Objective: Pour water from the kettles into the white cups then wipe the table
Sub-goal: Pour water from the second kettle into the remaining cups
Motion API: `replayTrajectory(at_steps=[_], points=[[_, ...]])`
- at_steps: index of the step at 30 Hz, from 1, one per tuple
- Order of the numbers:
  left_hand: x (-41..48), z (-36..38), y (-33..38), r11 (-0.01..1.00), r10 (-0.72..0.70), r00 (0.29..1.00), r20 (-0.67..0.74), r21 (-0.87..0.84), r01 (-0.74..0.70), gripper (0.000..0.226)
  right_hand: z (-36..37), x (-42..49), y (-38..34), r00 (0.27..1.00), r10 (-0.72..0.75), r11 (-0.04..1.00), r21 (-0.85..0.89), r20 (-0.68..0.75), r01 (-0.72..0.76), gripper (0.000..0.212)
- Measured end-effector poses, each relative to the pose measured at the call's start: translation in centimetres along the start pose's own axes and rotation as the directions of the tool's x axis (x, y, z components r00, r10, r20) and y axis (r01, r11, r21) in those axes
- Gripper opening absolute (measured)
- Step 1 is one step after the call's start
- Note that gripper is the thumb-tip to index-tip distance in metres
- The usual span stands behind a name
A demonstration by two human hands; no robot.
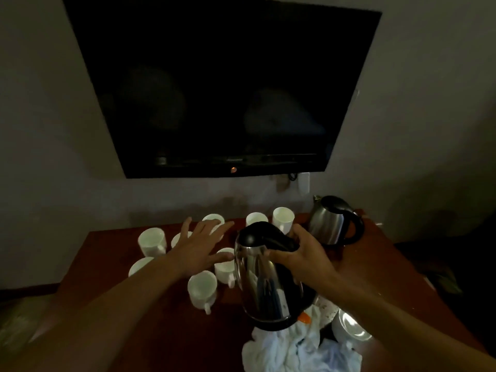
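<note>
We see white cups [201,288] on a reddish-brown table [150,331]. The near kettle [257,285] at five o'clock is mirror-bright steel with a black lid, handle and base, as is the far kettle [328,224] at two o'clock. At six o'clock the cloth [290,353] is white with pale blue shading and an orange patch [304,317], and at twelve o'clock the television [220,84] is black with one orange-red light [233,169], on a dull grey wall [40,130].

It is a very dark picture. Small shiny spots glow on the kettle [257,280] in the middle. The lower corners look blurry.
</note>
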State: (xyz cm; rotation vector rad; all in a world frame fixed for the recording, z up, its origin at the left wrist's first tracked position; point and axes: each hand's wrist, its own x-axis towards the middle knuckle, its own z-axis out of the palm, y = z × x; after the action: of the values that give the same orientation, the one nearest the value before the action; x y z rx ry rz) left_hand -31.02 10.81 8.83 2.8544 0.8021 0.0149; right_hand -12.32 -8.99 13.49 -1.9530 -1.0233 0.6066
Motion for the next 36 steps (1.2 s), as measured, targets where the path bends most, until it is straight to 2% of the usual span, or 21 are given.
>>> replayTrajectory(at_steps=[7, 13, 17, 22, 25, 27, 32, 36], points=[[8.5, -3.7, 3.1, 0.989, 0.147, 0.989, -0.030, 0.000, -0.147, 0.099, -4.9, 1.0, -0.3, 0.983, 0.036, 0.994, 0.108, -0.182, -0.016, 0.042], [14.4, -4.6, 7.5, 0.962, 0.272, 0.960, -0.063, -0.010, -0.273, 0.107, -9.7, 0.0, 0.3, 0.939, 0.076, 0.989, 0.146, -0.335, -0.028, 0.037], [18.1, -4.1, 11.6, 0.936, 0.351, 0.936, -0.007, -0.027, -0.351, 0.099, -13.3, -0.8, 2.0, 0.893, 0.123, 0.982, 0.185, -0.433, -0.046, 0.037], [23.9, -4.3, 16.7, 0.939, 0.342, 0.939, 0.023, 0.018, -0.343, 0.110, -18.6, -0.7, 4.4, 0.836, 0.143, 0.981, 0.185, -0.530, -0.051, 0.037], [27.1, -5.1, 20.8, 0.940, 0.341, 0.940, 0.012, 0.016, -0.342, 0.094, -22.4, 0.2, 6.2, 0.815, 0.142, 0.982, 0.181, -0.561, -0.046, 0.036], [29.0, -5.1, 23.6, 0.935, 0.352, 0.936, 0.002, 0.029, -0.352, 0.082, -25.2, 1.1, 7.7, 0.813, 0.133, 0.983, 0.178, -0.567, -0.037, 0.036], [35.6, -2.9, 28.5, 0.949, 0.313, 0.950, 0.008, 0.040, -0.313, 0.095, -31.5, 4.5, 12.3, 0.818, 0.089, 0.989, 0.146, -0.569, -0.006, 0.036], [38.9, -0.7, 31.5, 0.965, 0.253, 0.966, 0.050, 0.059, -0.256, 0.083, -34.5, 7.7, 16.3, 0.835, 0.097, 0.986, 0.166, -0.541, -0.007, 0.036]])
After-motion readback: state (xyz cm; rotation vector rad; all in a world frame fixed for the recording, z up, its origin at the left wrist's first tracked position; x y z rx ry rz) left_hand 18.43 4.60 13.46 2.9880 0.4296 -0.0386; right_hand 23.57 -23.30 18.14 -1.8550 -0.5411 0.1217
